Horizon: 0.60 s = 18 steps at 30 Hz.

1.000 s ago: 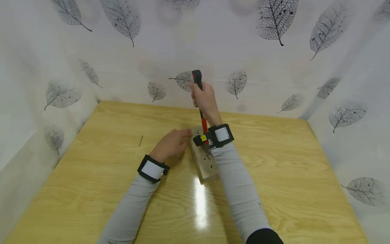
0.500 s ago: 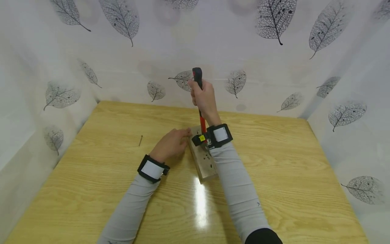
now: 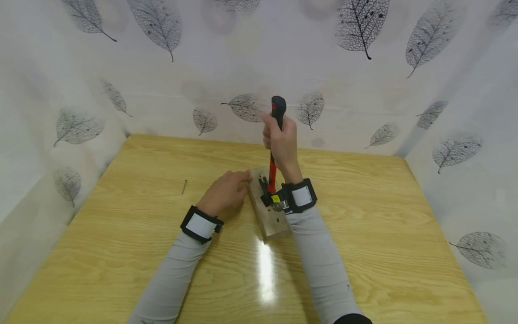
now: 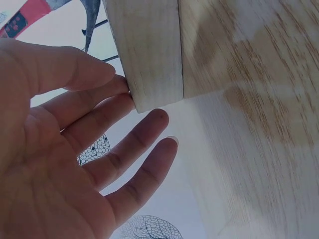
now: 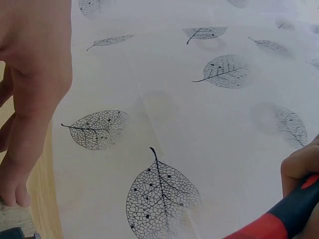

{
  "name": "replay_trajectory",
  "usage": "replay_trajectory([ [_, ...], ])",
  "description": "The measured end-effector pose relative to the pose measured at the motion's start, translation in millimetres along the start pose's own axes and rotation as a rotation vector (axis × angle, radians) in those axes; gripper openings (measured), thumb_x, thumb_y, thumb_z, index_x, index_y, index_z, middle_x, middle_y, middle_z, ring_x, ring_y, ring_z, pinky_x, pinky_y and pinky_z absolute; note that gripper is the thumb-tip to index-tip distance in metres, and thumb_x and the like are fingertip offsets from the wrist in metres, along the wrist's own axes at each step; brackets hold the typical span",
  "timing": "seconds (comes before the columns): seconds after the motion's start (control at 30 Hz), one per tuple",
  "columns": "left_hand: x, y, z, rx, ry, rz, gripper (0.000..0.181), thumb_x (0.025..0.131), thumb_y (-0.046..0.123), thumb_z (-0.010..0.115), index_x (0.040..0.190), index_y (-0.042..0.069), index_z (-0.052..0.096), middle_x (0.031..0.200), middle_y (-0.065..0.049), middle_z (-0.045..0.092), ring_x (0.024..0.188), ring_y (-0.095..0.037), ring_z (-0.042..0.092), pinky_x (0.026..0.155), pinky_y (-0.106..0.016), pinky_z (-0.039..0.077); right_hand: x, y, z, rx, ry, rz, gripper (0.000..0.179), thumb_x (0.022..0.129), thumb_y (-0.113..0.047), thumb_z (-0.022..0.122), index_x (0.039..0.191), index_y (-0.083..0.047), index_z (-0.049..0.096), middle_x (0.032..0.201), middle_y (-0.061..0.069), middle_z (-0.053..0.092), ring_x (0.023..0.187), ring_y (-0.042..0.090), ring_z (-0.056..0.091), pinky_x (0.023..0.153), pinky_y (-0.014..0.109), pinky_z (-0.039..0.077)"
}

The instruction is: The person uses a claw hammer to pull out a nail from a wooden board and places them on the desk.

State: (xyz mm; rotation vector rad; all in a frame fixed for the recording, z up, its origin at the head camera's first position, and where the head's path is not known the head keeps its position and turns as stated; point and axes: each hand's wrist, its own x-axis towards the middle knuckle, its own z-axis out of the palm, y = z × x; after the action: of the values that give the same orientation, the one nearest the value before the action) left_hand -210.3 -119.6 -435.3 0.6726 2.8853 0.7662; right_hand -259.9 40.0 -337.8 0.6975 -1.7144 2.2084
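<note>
Over the last half second we see the hammer (image 3: 273,174) shift: the butt of its handle has moved right and slightly down in the head view, and the right hand (image 3: 284,146) has gone with it. The wooden block (image 3: 265,218) lies at the centre of that frame, much as it did. For the work in hand, we judge that the tool has been swung over the block rather than taken away from it.

The right hand is clamped round the black grip, fingers curled and thumb along the upper part, with the handle rising above the fist and the red neck running down toward the block. The left hand (image 3: 224,193) reaches in from lower left; its fingers lie loosely bent and apart, the front ones touching the block's upper-left corner without wrapping it.

At the upper left of the left wrist view, the claw (image 4: 90,20) hangs near thin dark shafts (image 4: 110,59) beside the block's edge; they look like nails, though we cannot tell whether the claw touches one. A loose nail (image 3: 184,186) lies on the table (image 3: 121,247), left of centre.
</note>
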Motion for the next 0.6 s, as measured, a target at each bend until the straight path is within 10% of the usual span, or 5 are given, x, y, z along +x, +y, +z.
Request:
replay_trajectory([
  [0.6, 0.8, -0.4, 2.3, 0.026, 0.037, 0.039, 0.037, 0.092, 0.011, 0.058, 0.128, 0.005, 0.064, 0.136, -0.01, 0.059, 0.12, -0.027, 0.053, 0.108, -0.047, 0.04, -38.7, -21, -13, 0.1, 0.011, -0.215, 0.022, 0.093, -0.006, 0.047, 0.072, -0.012, 0.043, 0.05, -0.009, 0.03, 0.036, 0.009, 0.02, 0.031, 0.024, 0.015],
])
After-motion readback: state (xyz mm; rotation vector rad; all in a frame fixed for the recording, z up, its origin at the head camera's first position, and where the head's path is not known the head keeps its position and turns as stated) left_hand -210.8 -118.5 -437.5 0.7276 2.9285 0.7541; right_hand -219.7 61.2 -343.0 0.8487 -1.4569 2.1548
